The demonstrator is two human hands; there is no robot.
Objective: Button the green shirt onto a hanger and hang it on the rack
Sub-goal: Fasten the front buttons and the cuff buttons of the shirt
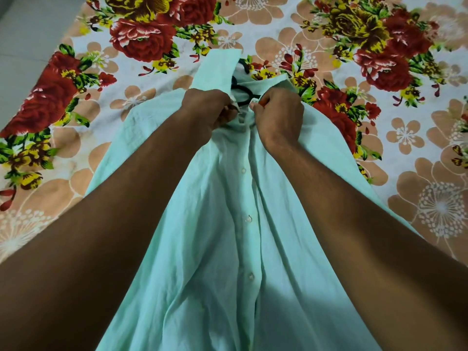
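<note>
The pale green shirt [215, 236] lies front-up along the flowered bed, collar at the far end. A black hanger [241, 93] pokes out of the neck opening between the collar flaps; most of it is hidden inside the shirt. My left hand [206, 107] pinches the left edge of the placket just below the collar. My right hand [277, 115] pinches the opposite edge, and the two hands nearly meet at the top button. Three white buttons [249, 219] run down the placket below the hands, which looks closed there.
The bed sheet [379, 97] with red roses and tan flowers spreads under the shirt on all sides. A grey floor [27, 34] shows beyond the bed's left edge. No rack is in view.
</note>
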